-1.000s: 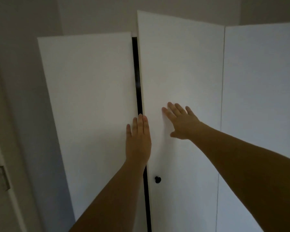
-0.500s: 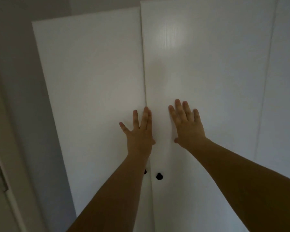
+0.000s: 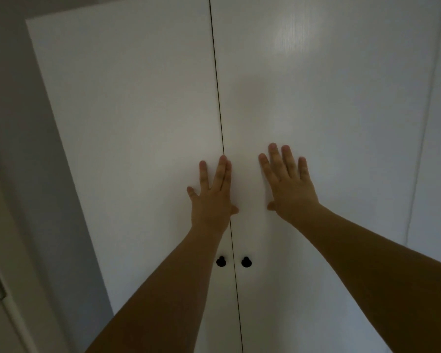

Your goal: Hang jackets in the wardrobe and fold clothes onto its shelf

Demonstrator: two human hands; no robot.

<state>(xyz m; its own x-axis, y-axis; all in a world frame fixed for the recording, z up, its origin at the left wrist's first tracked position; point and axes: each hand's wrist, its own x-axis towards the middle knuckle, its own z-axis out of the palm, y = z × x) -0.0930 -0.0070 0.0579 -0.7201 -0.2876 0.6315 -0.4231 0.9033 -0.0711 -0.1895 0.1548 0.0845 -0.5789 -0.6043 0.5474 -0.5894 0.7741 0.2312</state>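
A: What does the wardrobe (image 3: 138,123) look like?

B: Tall, plain white, with flat smooth fronts. The left door (image 3: 127,154) and the right door (image 3: 316,110) meet at a thin dark seam down the middle, flush with each other. A soft patch of light shines high on the right door.

A: Any handles?

B: Two small black knobs, the left knob (image 3: 221,261) and the right knob (image 3: 246,262), sit just beside the seam, one on each door, below the hands.

A: And the hands?

B: The left hand (image 3: 211,197) lies flat on the left door, its fingers (image 3: 222,171) straight and slightly spread, reaching to the seam, thumb across it. The right hand (image 3: 288,184) is flat on the right door, fingers straight and fanned. Neither holds anything.

A: What's around it?

B: A third white panel (image 3: 438,149) stands to the right. A grey wall (image 3: 23,149) runs on the left, with a pale door frame (image 3: 0,289) at the near left edge.
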